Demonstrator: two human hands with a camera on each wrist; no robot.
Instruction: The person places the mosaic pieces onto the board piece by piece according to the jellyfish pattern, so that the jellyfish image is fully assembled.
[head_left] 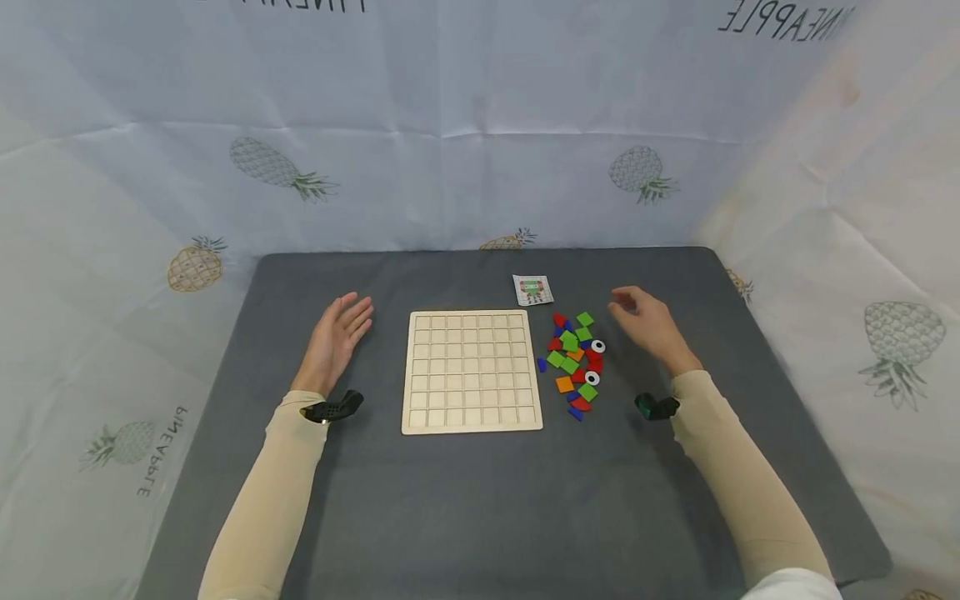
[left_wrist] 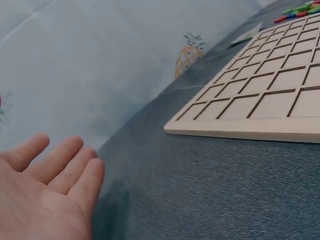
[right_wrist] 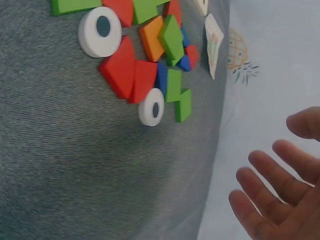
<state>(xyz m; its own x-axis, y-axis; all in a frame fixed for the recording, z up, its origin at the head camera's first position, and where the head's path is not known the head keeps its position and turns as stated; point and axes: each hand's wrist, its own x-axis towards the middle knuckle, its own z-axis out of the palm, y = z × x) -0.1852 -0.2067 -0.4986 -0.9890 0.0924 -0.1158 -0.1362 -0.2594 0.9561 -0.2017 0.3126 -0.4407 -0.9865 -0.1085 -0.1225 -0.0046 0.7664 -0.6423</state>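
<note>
A pale wooden grid board point(head_left: 472, 372) lies flat in the middle of the table. To its right is a loose pile of coloured blocks, among them a green block point(head_left: 555, 359), an orange block point(head_left: 564, 384) and a red block point(right_wrist: 120, 70). Two white rings with dark centres, one a white ring point(right_wrist: 150, 107), lie along the pile's right side. My left hand point(head_left: 341, 337) hovers left of the board, palm up, fingers extended, holding nothing. Right of the pile, my right hand point(head_left: 648, 327) hangs with fingers loosely bent and nothing in them.
Behind the board and pile lies a small printed card point(head_left: 533, 290). The dark grey table point(head_left: 480, 508) is bordered at the back and sides by a pineapple-print curtain point(head_left: 465, 183). Each wrist wears a black camera strap.
</note>
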